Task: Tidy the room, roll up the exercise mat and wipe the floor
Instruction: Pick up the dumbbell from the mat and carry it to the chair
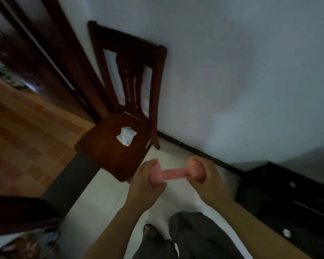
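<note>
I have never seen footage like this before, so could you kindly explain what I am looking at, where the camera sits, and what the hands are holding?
There is no machine here: a person wears one wide-angle camera on the head, looking forward and down, so the room appears tilted and blurred. The two bare arms reaching in from below are that person's own. The left hand and right hand each grip one end of a pink dumbbell, held level above the pale floor. Ahead stands a dark wooden chair against the white wall, with a small crumpled white cloth lying on its seat. A dark low cabinet stands to the right.
</note>
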`<control>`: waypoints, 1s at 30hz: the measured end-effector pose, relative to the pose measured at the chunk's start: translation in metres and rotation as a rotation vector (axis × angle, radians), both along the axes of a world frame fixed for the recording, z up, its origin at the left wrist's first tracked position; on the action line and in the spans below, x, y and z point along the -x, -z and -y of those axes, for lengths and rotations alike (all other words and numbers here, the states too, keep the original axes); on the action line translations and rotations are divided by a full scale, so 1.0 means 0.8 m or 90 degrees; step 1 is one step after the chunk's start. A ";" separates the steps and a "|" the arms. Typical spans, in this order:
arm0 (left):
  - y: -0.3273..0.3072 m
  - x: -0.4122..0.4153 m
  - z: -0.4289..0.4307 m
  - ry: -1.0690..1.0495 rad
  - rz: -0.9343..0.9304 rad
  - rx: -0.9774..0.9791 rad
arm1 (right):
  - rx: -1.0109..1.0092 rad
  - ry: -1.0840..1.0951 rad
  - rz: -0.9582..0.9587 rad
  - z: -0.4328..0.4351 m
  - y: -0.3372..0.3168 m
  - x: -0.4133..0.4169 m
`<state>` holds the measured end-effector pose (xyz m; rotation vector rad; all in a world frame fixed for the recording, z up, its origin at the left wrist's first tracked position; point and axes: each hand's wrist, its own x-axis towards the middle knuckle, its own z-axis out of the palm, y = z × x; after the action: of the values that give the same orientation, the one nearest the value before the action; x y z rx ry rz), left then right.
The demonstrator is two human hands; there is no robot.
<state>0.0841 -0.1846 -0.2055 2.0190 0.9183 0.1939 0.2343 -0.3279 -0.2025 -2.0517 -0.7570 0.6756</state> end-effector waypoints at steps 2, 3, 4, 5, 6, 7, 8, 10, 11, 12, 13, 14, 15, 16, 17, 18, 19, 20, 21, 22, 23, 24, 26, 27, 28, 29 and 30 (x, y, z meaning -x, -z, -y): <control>0.006 -0.035 -0.002 0.059 -0.005 -0.002 | 0.007 0.057 -0.010 0.010 0.004 -0.020; 0.008 -0.053 -0.002 0.081 -0.010 -0.006 | 0.001 0.074 -0.013 0.016 0.006 -0.030; 0.009 -0.070 0.000 0.098 -0.017 -0.004 | 0.001 0.091 -0.017 0.022 0.007 -0.041; 0.009 -0.086 0.002 0.112 -0.024 0.002 | 0.002 0.107 -0.018 0.028 0.009 -0.052; 0.011 -0.103 0.004 0.128 -0.031 0.006 | 0.003 0.124 -0.016 0.034 0.010 -0.063; 0.014 -0.118 0.006 0.144 -0.038 0.012 | 0.007 0.139 -0.019 0.040 0.010 -0.072; 0.018 -0.133 0.007 0.163 -0.044 0.016 | 0.011 0.155 -0.022 0.045 0.011 -0.081; 0.025 -0.164 0.007 0.203 -0.060 0.020 | 0.013 0.197 -0.032 0.054 0.015 -0.099; 0.027 -0.179 0.007 0.219 -0.069 0.021 | 0.012 0.221 -0.038 0.058 0.018 -0.107; 0.029 -0.194 0.006 0.234 -0.074 0.022 | 0.007 0.240 -0.040 0.062 0.017 -0.115; 0.032 -0.207 0.005 0.248 -0.073 0.024 | -0.002 0.254 -0.034 0.063 0.015 -0.122; 0.035 -0.218 0.004 0.263 -0.070 0.028 | -0.002 0.265 -0.027 0.062 0.012 -0.128; 0.037 -0.229 0.002 0.280 -0.068 0.034 | 0.003 0.277 -0.018 0.061 0.010 -0.134; 0.039 -0.240 -0.001 0.296 -0.067 0.039 | 0.012 0.291 -0.015 0.059 0.010 -0.139; 0.042 -0.251 -0.005 0.313 -0.068 0.042 | 0.015 0.306 -0.017 0.056 0.010 -0.145; 0.045 -0.262 -0.010 0.329 -0.068 0.042 | 0.012 0.326 -0.018 0.052 0.011 -0.151; 0.048 -0.272 -0.016 0.346 -0.067 0.045 | 0.014 0.345 -0.018 0.048 0.016 -0.156; 0.053 -0.282 -0.022 0.363 -0.066 0.050 | 0.014 0.357 -0.025 0.041 0.021 -0.162; 0.059 -0.292 -0.030 0.382 -0.066 0.057 | 0.016 0.380 -0.031 0.035 0.027 -0.165; 0.065 -0.302 -0.038 0.403 -0.069 0.065 | 0.022 0.403 -0.036 0.028 0.036 -0.167; 0.072 -0.314 -0.046 0.426 -0.074 0.073 | 0.031 0.430 -0.043 0.024 0.047 -0.168; 0.081 -0.326 -0.054 0.448 -0.078 0.076 | 0.039 0.455 -0.051 0.021 0.063 -0.169; 0.099 -0.346 -0.064 0.494 -0.088 0.076 | 0.051 0.492 -0.082 0.017 0.096 -0.171; 0.110 -0.356 -0.066 0.517 -0.093 0.070 | 0.049 0.504 -0.097 0.016 0.114 -0.173; 0.123 -0.365 -0.068 0.536 -0.096 0.062 | 0.043 0.514 -0.107 0.015 0.132 -0.177; 0.139 -0.373 -0.070 0.549 -0.101 0.058 | 0.043 0.527 -0.118 0.013 0.151 -0.180; 0.157 -0.380 -0.071 0.557 -0.106 0.054 | 0.043 0.542 -0.125 0.011 0.169 -0.185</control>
<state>0.3882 -0.1276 -0.3312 2.1867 0.0694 -0.4905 0.3823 -0.3370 -0.3374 -2.0705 0.2717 0.3897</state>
